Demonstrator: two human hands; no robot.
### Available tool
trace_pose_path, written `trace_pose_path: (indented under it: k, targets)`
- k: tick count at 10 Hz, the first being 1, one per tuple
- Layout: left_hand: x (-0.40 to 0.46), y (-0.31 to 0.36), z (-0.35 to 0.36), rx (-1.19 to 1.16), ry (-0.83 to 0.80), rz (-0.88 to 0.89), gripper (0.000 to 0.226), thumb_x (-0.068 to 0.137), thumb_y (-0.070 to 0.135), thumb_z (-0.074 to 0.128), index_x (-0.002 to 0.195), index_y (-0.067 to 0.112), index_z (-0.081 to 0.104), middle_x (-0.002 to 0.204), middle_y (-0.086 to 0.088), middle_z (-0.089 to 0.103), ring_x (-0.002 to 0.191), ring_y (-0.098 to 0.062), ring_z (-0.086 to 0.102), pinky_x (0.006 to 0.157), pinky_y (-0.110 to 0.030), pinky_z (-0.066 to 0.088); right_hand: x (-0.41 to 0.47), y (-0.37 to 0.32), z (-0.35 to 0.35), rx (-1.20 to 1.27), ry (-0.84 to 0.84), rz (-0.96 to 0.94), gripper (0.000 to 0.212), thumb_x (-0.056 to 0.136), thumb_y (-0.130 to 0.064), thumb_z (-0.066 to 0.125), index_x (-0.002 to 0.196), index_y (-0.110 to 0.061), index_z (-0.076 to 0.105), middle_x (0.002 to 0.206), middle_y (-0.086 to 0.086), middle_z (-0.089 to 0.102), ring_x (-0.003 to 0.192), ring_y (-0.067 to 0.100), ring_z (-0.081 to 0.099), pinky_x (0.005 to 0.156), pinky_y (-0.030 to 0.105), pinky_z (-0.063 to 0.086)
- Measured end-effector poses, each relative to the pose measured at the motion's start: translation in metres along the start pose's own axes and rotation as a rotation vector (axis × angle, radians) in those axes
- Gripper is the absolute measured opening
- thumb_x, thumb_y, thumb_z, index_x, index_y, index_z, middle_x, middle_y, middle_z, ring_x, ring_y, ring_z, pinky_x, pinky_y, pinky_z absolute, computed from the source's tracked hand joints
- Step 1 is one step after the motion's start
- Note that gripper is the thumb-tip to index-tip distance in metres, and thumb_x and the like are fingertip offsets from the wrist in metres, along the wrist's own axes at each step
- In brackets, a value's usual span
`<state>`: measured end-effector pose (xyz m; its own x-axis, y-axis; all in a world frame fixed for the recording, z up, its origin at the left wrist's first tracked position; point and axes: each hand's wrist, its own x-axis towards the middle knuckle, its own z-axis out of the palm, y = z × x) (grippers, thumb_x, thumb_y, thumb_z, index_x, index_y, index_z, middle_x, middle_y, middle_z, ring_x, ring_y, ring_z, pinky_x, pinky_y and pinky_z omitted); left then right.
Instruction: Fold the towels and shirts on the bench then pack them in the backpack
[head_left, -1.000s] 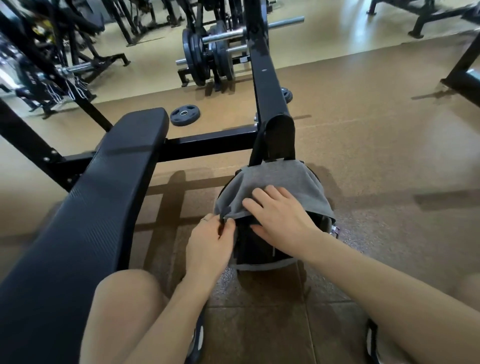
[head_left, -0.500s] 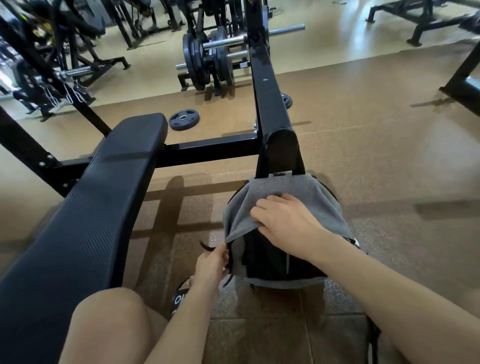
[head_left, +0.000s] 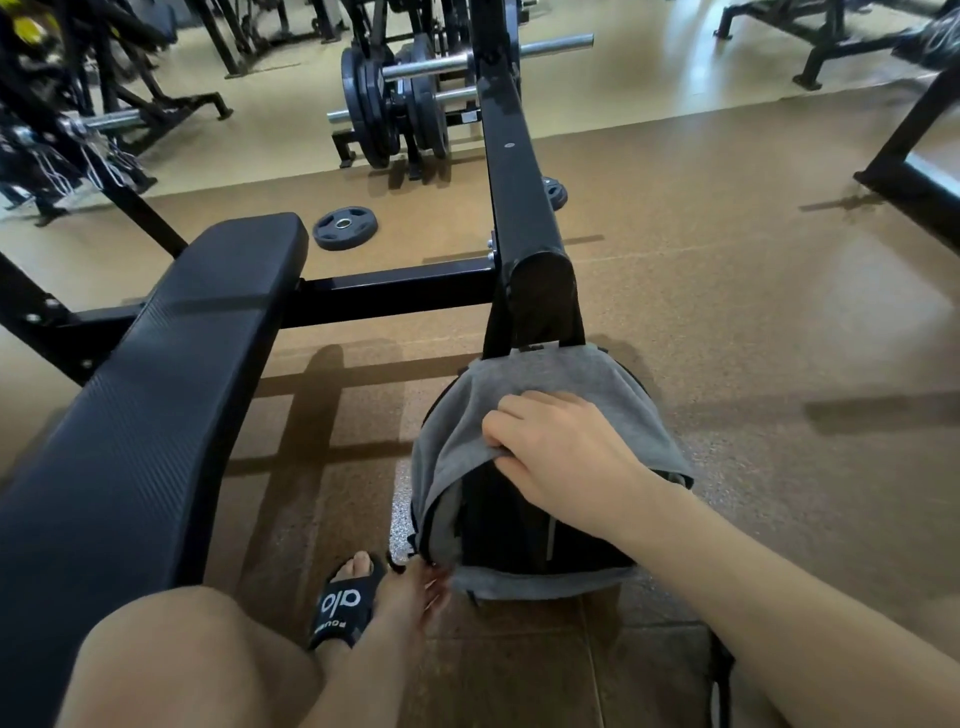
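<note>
2 hands on backpack (head_left: 519, 530), right hand (head_left: 566, 457) gripping top, left hand (head_left: 421, 592) low

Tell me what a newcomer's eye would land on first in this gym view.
First, the grey and black backpack standing on the floor in the middle, against a black frame post, with the right hand on its top flap and the left hand at its lower left edge, apparently pulling a zipper. Next, the long black bench running along the left. Farther back, a loose weight plate lies on the floor.

Black "alo" slide sandal (head_left: 345, 608), seemingly.
</note>
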<state>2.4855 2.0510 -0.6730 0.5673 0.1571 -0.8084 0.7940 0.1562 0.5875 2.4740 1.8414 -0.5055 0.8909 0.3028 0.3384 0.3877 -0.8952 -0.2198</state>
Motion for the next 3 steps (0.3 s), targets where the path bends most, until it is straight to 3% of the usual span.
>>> trace_pose_path:
  k: [1,2,3]
  targets:
    - [0.015,-0.004,-0.004,0.051,0.016,0.005,0.027,0.107,0.021,0.05,0.112,-0.003,0.062,0.1,-0.017,0.072,0.09,-0.027,0.07,0.063,-0.031,0.06,0.001,-0.003,0.001,-0.029,-0.004,-0.027,0.007,0.089,-0.021,0.065,0.086,-0.023,0.059,0.083,-0.006,0.06,0.075,0.015,0.056,0.068,0.031,0.046]
    - [0.015,0.004,-0.005,0.125,0.06,0.04,0.01,0.105,0.016,0.05,0.099,0.01,0.057,0.091,-0.015,0.066,0.075,-0.027,0.063,0.057,-0.032,0.056,0.0,-0.005,0.0,-0.013,-0.029,-0.04,0.01,0.085,-0.02,0.069,0.085,-0.023,0.059,0.083,-0.006,0.06,0.075,0.015,0.056,0.07,0.026,0.036]
    - [0.003,0.024,-0.003,0.268,0.211,0.192,0.026,0.096,0.021,0.059,0.114,0.004,0.053,0.104,-0.025,0.064,0.084,-0.034,0.059,0.076,-0.04,0.048,0.002,0.0,-0.007,0.024,-0.106,-0.027,0.008,0.09,-0.023,0.063,0.086,-0.024,0.056,0.086,-0.009,0.057,0.078,0.013,0.054,0.072,0.026,0.04]
